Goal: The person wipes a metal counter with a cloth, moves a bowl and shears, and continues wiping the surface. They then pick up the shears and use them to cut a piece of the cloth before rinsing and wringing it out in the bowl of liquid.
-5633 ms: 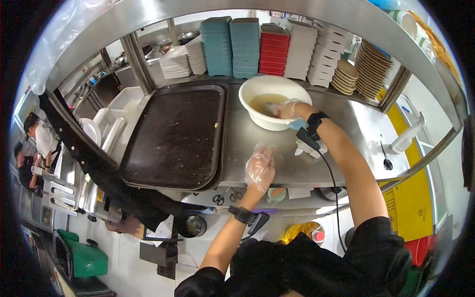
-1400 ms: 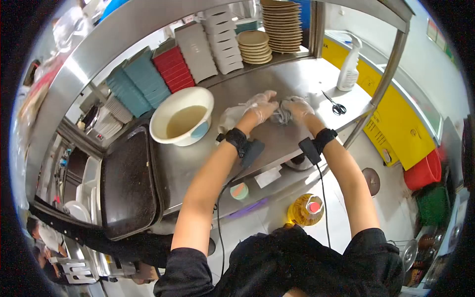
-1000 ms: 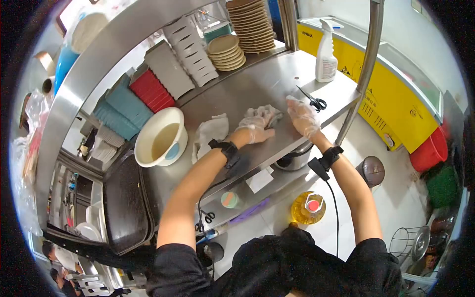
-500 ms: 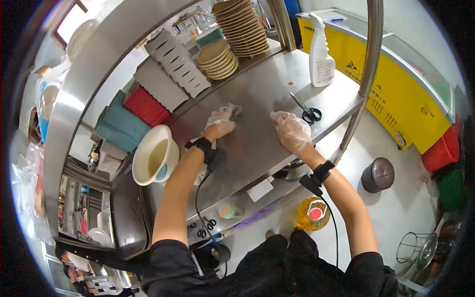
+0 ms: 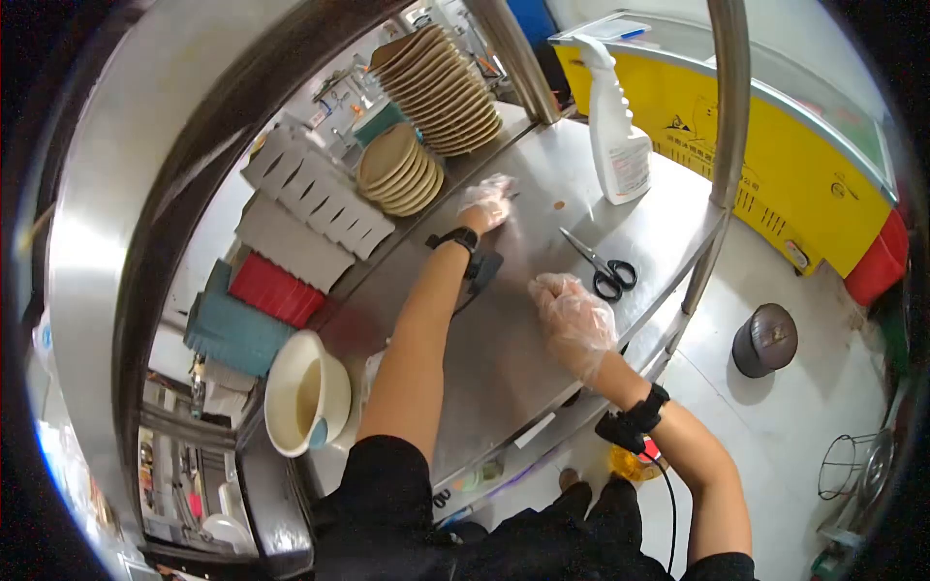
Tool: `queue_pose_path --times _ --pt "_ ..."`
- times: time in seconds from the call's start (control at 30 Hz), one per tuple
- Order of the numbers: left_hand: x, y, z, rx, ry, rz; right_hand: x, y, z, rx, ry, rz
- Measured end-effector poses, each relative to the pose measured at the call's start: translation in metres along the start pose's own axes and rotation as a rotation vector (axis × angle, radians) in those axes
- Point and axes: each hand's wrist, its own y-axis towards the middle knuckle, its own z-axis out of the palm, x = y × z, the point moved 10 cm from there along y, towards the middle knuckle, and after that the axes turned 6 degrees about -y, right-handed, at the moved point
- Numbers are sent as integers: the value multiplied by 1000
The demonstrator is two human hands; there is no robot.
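My left hand (image 5: 489, 201), in a clear plastic glove, is on the steel counter (image 5: 475, 358) near the small plates. Its fingers are closed, with a small dark bit at their tips that is too small to name. My right hand (image 5: 573, 315), also gloved, rests on the counter closer to the front edge. Its fingers are curled together and hide whatever they may hold. Black-handled scissors (image 5: 608, 276) lie open-bladed just beyond it. A white spray bottle (image 5: 620, 150) stands upright behind the scissors.
Stacked small plates (image 5: 400, 172) and larger plates (image 5: 441, 92) line the back, beside grey, red (image 5: 274, 289) and teal (image 5: 237, 320) stacked dishes. A white basin (image 5: 307, 392) of cloudy liquid sits left. A metal post (image 5: 731, 107) rises right; a dark stool (image 5: 765, 341) stands on the floor.
My left hand has moved away from me along the counter, towards the back. My right hand stays near the scissors, its fingers still curled. The view has shifted and tilted.
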Motion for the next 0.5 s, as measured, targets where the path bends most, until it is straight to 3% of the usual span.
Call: queue_pose_path --times 0.03,0.07,0.13,0.17,0.2,0.3,0.37,0.47,0.5 --pt "22 3 2 73 -64 -86 8 -3 -5 -59 -80 -112" --pt "39 -2 -3 71 -31 -199 1 -3 2 -63 13 -91" --pt "94 3 18 35 61 -193 0 0 1 -63 11 -80" --pt "91 -9 10 112 50 -251 1 -1 2 -49 19 -81" --pt "92 -21 5 31 105 -132 3 -4 0 -42 25 -74" --pt "78 -81 -20 187 155 -149 7 -1 -2 -40 61 -71" --pt "76 -111 -13 149 218 75 -1 -3 13 56 61 4" --pt "90 -123 10 310 -98 -99 9 -5 2 -46 119 -138" --pt "73 -122 -2 227 -14 27 12 -3 -3 -44 121 -138"
